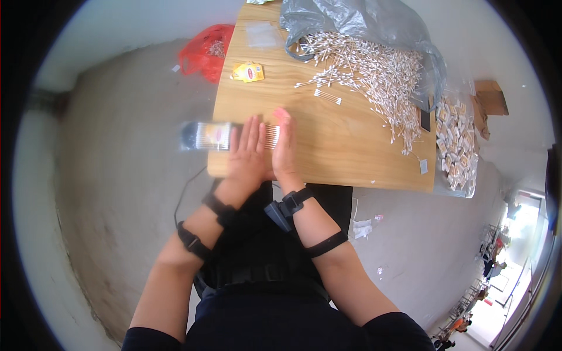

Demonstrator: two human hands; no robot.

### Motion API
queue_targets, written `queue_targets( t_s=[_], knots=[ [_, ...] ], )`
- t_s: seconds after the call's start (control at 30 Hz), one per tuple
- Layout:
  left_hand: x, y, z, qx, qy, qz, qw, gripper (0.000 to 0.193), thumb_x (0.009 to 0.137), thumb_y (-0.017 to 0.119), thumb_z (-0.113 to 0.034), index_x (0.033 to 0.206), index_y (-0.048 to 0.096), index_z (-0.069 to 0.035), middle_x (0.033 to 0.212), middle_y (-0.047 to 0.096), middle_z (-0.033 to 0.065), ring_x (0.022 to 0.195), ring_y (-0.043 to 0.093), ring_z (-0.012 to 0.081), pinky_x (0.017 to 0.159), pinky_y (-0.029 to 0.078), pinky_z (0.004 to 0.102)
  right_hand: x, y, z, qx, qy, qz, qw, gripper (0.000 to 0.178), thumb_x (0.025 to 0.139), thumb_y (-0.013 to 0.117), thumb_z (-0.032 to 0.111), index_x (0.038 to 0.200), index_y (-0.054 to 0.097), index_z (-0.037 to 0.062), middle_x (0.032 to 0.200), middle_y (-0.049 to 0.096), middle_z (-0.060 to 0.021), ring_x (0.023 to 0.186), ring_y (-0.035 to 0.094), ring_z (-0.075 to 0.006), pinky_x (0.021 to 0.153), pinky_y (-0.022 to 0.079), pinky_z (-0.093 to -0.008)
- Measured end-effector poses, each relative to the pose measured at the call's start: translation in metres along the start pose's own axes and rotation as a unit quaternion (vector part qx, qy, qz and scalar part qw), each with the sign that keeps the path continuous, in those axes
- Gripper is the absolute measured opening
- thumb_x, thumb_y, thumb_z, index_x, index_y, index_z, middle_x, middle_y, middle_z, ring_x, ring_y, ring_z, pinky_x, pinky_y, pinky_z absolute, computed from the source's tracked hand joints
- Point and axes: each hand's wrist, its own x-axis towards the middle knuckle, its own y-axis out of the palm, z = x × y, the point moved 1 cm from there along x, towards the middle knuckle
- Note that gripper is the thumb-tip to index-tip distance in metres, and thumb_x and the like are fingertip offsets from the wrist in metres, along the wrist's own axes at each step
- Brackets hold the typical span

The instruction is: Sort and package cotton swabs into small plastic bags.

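Note:
My left hand [249, 153] lies palm down on the wooden table [339, 155], fingers stretched forward and slightly apart. Just to its right, my right hand [283, 146] stands on edge with its fingers straight. Between the two hands shows a row of cotton swabs [271, 136] lying side by side; the left hand covers part of that area. Left of my left hand, a clear packet of cotton swabs [212, 136] with a yellowish label reaches past the table's left edge. A dark, blurred thing [190, 136] is at its outer end; I cannot tell its kind.
A grey plastic bag [363, 17] spills a heap of loose cotton swabs [374, 70] at the back. Nearer lie several aligned swabs [328, 97] and a yellow packet [248, 72]. Small packs [456, 143] fill the right side, beside a dark phone [425, 120]. A red bag [205, 55] sits beyond the left edge.

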Motion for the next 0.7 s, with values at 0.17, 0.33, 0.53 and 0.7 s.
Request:
queue_targets(
  t_s=[0.17, 0.33, 0.53, 0.7],
  knots=[
    [-0.019, -0.005, 0.025, 0.051, -0.019, -0.011, 0.998, 0.116, 0.066, 0.062, -0.069, 0.146, 0.021, 0.004, 0.156, 0.018, 0.0148, 0.146, 0.012, 0.0270, 0.116, 0.007, 0.0509, -0.003, 0.024, 0.007, -0.045, -0.024, -0.015, 0.999, 0.032, 0.100, 0.037, 0.018, 0.121, 0.050, -0.0009, 0.116, 0.051, -0.0179, 0.109, 0.050, -0.0330, 0.097, 0.039, -0.0392],
    [-0.023, -0.003, 0.030, 0.046, -0.016, -0.041, 0.998, 0.119, 0.063, 0.056, -0.076, 0.146, 0.023, 0.003, 0.155, 0.021, 0.0131, 0.145, 0.014, 0.0251, 0.116, 0.008, 0.0505, 0.007, 0.018, 0.016, -0.289, -0.105, -0.040, 0.951, 0.031, 0.089, 0.046, 0.005, 0.120, 0.051, -0.0005, 0.115, 0.049, -0.0159, 0.113, 0.046, -0.0331, 0.100, 0.036, -0.0429],
    [-0.019, -0.010, 0.029, 0.074, -0.025, 0.000, 0.997, 0.114, 0.068, 0.055, -0.074, 0.148, 0.021, 0.000, 0.156, 0.019, 0.0117, 0.146, 0.011, 0.0246, 0.116, 0.007, 0.0499, 0.019, 0.034, 0.013, -0.451, -0.207, 0.017, 0.868, 0.036, 0.084, 0.052, 0.006, 0.120, 0.052, 0.0016, 0.116, 0.049, -0.0135, 0.119, 0.043, -0.0312, 0.110, 0.026, -0.0511],
    [-0.020, -0.024, 0.050, -0.009, -0.042, -0.055, 0.998, 0.096, 0.074, 0.069, -0.049, 0.144, 0.027, 0.001, 0.153, 0.021, 0.0178, 0.144, 0.013, 0.0319, 0.114, 0.014, 0.0505, 0.020, 0.034, 0.006, -0.491, -0.214, 0.041, 0.844, 0.037, 0.085, 0.051, 0.006, 0.121, 0.053, 0.0023, 0.116, 0.048, -0.0122, 0.122, 0.041, -0.0290, 0.112, 0.024, -0.0509]
  ],
)
